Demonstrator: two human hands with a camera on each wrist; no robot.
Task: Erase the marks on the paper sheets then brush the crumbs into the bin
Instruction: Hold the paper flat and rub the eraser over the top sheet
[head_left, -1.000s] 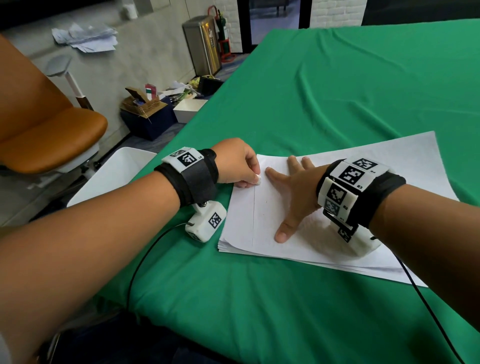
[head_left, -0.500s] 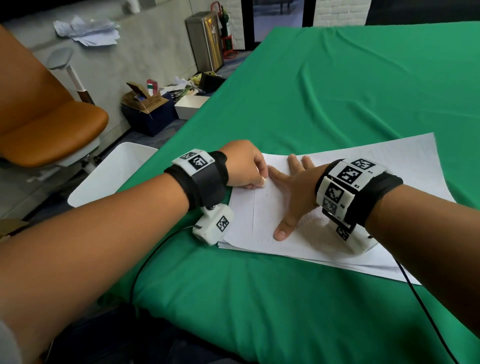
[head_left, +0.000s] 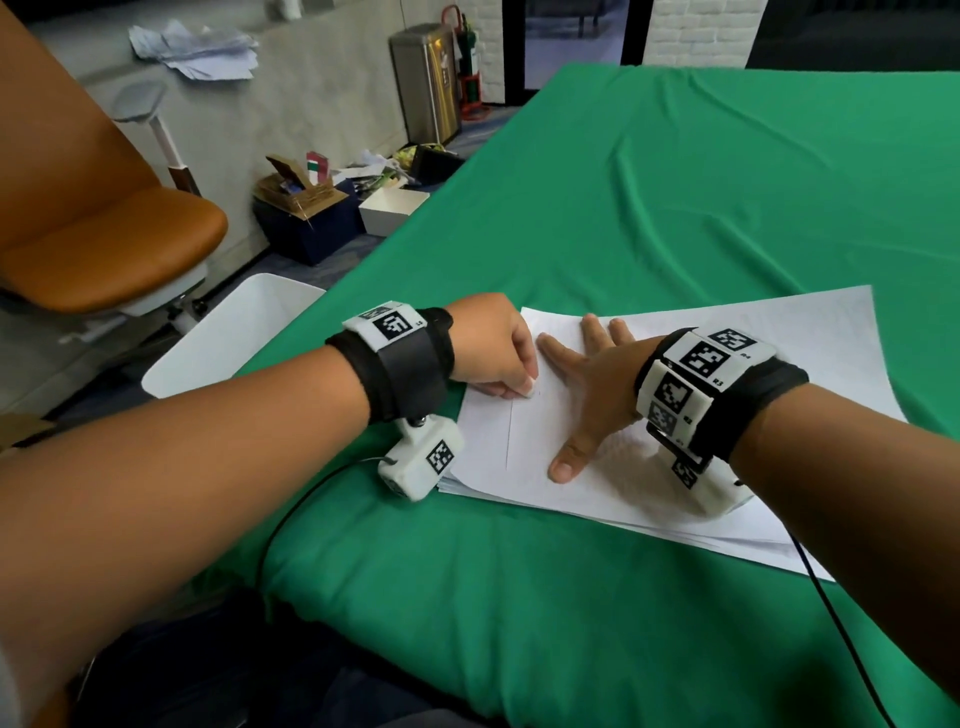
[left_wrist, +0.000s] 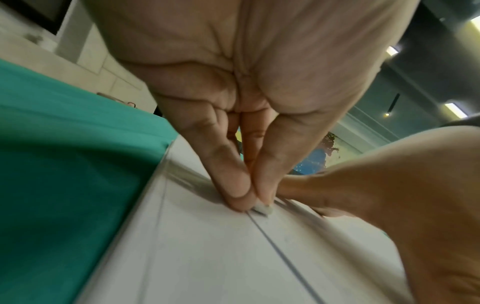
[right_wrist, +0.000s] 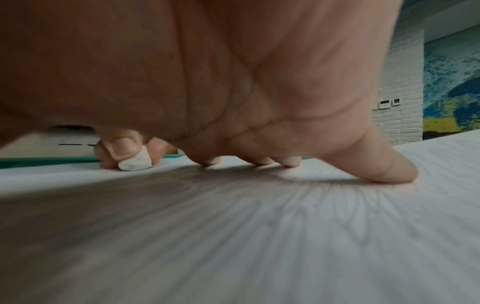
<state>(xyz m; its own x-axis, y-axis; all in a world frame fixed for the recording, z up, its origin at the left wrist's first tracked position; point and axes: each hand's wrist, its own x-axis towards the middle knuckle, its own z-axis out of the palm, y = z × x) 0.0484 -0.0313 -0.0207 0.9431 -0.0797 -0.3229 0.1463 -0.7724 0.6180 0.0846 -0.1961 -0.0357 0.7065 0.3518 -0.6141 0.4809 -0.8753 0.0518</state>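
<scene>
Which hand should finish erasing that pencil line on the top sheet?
Left. The left hand already pinches the eraser at the pencil line. The right hand lies flat, steadying the paper sheets.

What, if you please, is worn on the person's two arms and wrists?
Both forearms are bare. Each wrist carries a black band with white blocks of black square markers. A white camera housing hangs under each wrist, trailing a thin black cable.

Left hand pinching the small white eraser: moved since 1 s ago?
Yes. The left hand, pinching the small white eraser, slid along the grey pencil line toward the near edge of the white paper stack.
</scene>
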